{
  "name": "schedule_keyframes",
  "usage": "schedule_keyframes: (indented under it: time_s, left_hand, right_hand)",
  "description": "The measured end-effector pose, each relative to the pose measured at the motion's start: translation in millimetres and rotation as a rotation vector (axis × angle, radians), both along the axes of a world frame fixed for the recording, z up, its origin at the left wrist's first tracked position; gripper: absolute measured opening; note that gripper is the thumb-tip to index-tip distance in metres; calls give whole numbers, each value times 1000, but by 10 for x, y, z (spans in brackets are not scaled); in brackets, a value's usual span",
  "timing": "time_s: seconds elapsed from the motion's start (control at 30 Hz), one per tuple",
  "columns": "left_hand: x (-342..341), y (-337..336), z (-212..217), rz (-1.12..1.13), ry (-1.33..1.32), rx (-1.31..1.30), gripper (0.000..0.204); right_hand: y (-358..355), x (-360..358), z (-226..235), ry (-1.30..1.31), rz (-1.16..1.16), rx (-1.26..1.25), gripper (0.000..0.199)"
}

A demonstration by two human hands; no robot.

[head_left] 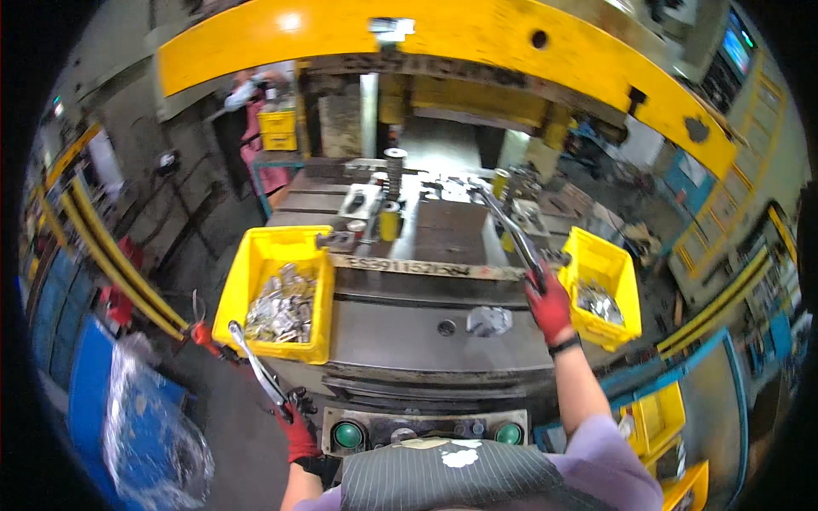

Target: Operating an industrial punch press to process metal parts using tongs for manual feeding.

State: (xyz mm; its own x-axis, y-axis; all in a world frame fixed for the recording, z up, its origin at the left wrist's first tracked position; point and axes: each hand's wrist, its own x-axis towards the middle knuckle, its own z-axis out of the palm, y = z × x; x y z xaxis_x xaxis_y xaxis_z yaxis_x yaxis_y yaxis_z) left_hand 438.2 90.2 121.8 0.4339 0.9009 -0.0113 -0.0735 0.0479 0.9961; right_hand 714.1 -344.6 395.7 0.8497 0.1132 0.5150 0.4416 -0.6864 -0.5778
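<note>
My right hand [550,308], in a red glove, is closed on the handle of long metal tongs [514,228]. They reach forward over the press bed, and their far end is beside the bright die area [452,186]. Low on the left, my gloved left hand [298,434] grips a second pair of metal tongs [260,368]. Their tip points up and left, near the lower left corner of a yellow bin [228,298]. That bin holds many small shiny metal parts [284,308]. Just right of my right hand, another yellow bin [632,289] contains similar metal parts [599,301].
A yellow press beam [477,25] spans the top. A crumpled clear bag [489,321] lies on the steel ledge. Nearest me is a control panel with green buttons [348,435]. Another person [254,111] stands at the far left. A plastic-wrapped blue box [89,400] is at lower left.
</note>
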Motion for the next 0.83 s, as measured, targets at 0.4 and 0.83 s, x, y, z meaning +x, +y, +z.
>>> schedule_keyframes:
  time_s: [0.4, 0.83]
  left_hand:
    - [22, -435, 606, -118, 224, 410, 44]
    - [1758, -719, 2084, -1027, 182, 442, 53]
  right_hand:
    - [699, 1198, 427, 79, -168, -510, 34]
    - [70, 55, -79, 7, 153, 289, 62]
